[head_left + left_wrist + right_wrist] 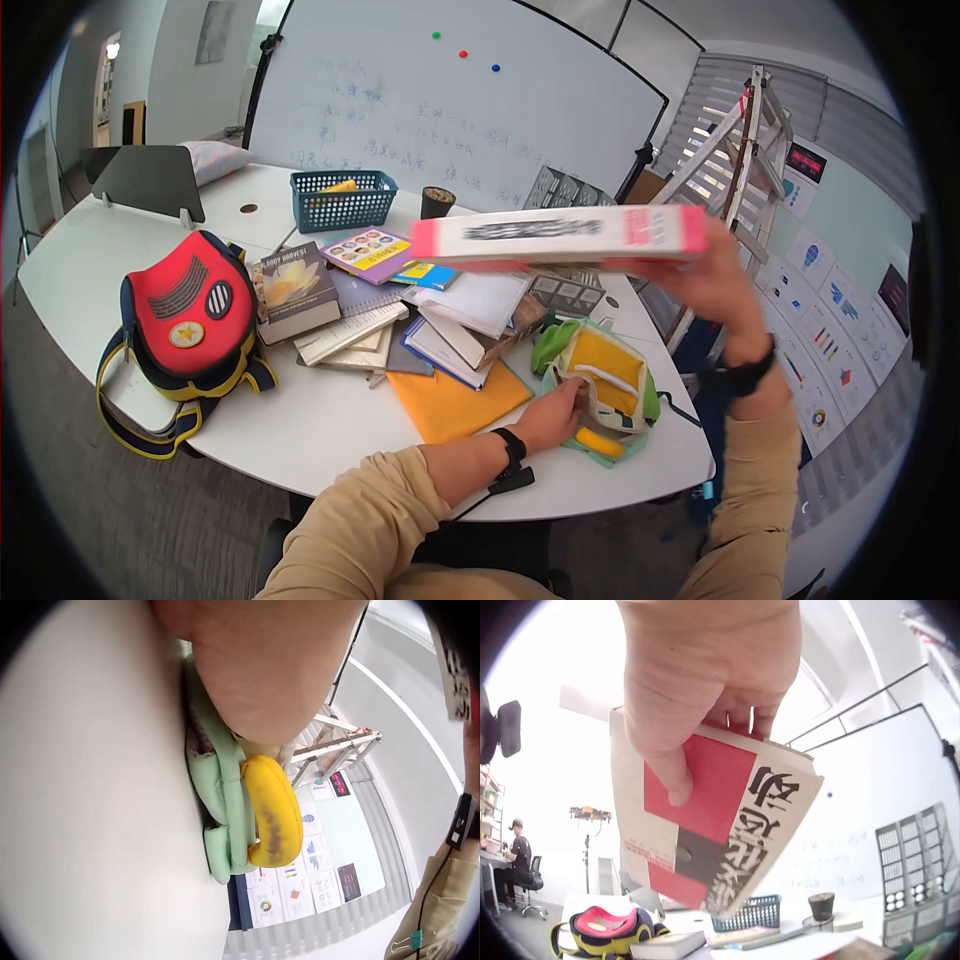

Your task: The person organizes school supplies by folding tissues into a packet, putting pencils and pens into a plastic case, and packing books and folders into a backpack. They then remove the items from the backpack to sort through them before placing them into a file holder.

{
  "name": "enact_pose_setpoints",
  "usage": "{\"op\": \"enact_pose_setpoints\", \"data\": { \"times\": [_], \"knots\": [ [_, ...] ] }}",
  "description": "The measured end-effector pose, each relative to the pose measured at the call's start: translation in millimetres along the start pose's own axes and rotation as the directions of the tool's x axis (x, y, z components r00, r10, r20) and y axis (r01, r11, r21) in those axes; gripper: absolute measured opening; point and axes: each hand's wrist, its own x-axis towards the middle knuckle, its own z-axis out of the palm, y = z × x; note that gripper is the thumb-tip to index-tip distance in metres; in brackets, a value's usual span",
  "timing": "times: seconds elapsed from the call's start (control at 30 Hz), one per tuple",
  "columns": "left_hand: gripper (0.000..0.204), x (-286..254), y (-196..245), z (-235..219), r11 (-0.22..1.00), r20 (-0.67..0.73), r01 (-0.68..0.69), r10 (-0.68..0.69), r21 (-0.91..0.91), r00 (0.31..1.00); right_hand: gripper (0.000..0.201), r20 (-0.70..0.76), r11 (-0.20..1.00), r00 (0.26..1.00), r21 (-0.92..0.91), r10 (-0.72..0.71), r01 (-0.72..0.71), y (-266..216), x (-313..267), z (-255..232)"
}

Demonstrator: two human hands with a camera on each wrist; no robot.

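In the head view my right hand (718, 288) grips a thick white book (570, 232) by its end, held up above the table. The right wrist view shows the thumb pressed on the red panel of its cover, beside large black characters. Low at the right of the table, my left hand (548, 418) pinches the rim of a green cloth bag (649, 398). The bag stands open with yellow cloth inside it. A yellow banana-shaped piece (274, 814) with dark marks lies against the bag's near side in the left wrist view. The left fingertips are partly hidden there.
A red backpack (190, 310) sits at the table's left. Several books, a spiral notebook and an orange folder (455, 402) lie piled mid-table. Behind them stand a teal basket (340, 208) and a small pot (437, 202). A ladder (745, 150) rises beyond the right edge.
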Motion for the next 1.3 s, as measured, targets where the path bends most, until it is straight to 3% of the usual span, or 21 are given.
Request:
{"op": "enact_pose_setpoints", "data": {
  "times": [0.03,0.07,0.13,0.2,0.27,0.33,0.37,0.4,0.47,0.5,0.53,0.6,0.63,0.73,0.8,0.9,1.03,1.17,1.2,1.3],
  "knots": [
    [0.058,0,2,-3,1.000,0.010,0.005,-0.005,0.010,1.000,0.044,-0.073,0.997,0.997,0.071,0.001,0.004,12,8,27],
    [0.070,-1,1,-3,0.999,-0.014,-0.050,0.050,0.013,0.999,0.045,-0.122,0.987,0.979,0.005,-0.161,0.163,18,21,53],
    [0.065,-1,6,-4,0.997,-0.044,-0.070,0.069,-0.015,0.997,0.050,-0.234,0.970,0.943,0.002,-0.235,0.242,28,38,105],
    [0.063,-1,5,-4,0.998,-0.038,-0.046,0.045,-0.032,0.998,0.053,-0.242,0.952,0.921,-0.063,-0.305,0.299,38,56,148],
    [0.065,0,1,-2,0.999,0.001,0.023,-0.023,-0.044,1.000,0.061,-0.229,0.961,0.934,-0.113,-0.274,0.254,48,60,187],
    [0.057,-1,20,-12,0.999,-0.072,0.044,-0.043,0.008,0.996,0.063,-0.054,0.978,0.979,0.059,-0.199,0.202,61,59,210],
    [0.054,0,27,-15,0.998,-0.106,0.051,-0.048,0.024,0.993,0.064,0.041,0.978,0.986,0.139,-0.164,0.157,69,55,212],
    [0.039,0,23,-12,0.997,-0.241,-0.049,0.062,0.060,0.969,0.064,0.098,0.990,0.988,0.085,-0.122,0.114,76,50,208],
    [0.035,-2,32,-28,0.988,-0.204,-0.093,0.118,0.126,0.972,0.059,0.148,1.000,0.989,-0.001,0.026,-0.026,91,38,196],
    [0.033,-3,35,-31,0.981,-0.195,-0.115,0.145,0.154,0.970,0.052,0.128,1.000,0.992,-0.008,0.006,-0.005,106,33,184],
    [0.034,-2,32,-25,0.977,-0.238,-0.129,0.167,0.167,0.957,0.045,0.187,0.996,0.978,-0.024,0.090,-0.087,119,26,169],
    [0.037,4,21,-12,0.965,-0.331,-0.155,0.219,0.210,0.918,0.035,0.316,0.962,0.909,-0.125,0.271,-0.243,139,4,136],
    [0.041,6,14,-7,0.972,-0.319,-0.125,0.186,0.201,0.929,0.032,0.379,0.927,0.848,-0.208,0.370,-0.312,147,-10,119],
    [0.060,3,0,-2,0.976,-0.219,0.003,0.046,0.216,0.975,0.027,0.358,0.836,0.770,-0.376,0.528,-0.399,196,-87,100],
    [0.067,1,-3,0,0.957,-0.200,0.018,0.042,0.290,0.979,0.026,0.308,0.740,0.688,-0.439,0.657,-0.510,213,-144,93],
    [0.078,2,-2,0,0.939,-0.145,0.022,0.030,0.344,0.989,0.024,0.199,0.579,0.556,-0.453,0.807,-0.678,200,-207,90],
    [0.079,0,-6,3,0.917,-0.076,-0.017,0.051,0.398,0.996,0.028,0.198,0.563,0.531,-0.187,0.824,-0.805,200,-271,110],
    [0.080,0,-9,5,0.900,0.031,-0.091,0.086,0.427,0.996,0.033,0.146,0.551,0.536,-0.100,0.831,-0.828,188,-288,123],
    [0.079,0,-10,6,0.909,0.048,-0.097,0.084,0.405,0.995,0.031,0.128,0.583,0.570,-0.106,0.811,-0.805,189,-292,126],
    [0.079,0,-10,5,0.891,0.081,-0.106,0.078,0.442,0.994,0.024,0.120,0.580,0.569,-0.095,0.814,-0.809,190,-299,128]
  ]
}}
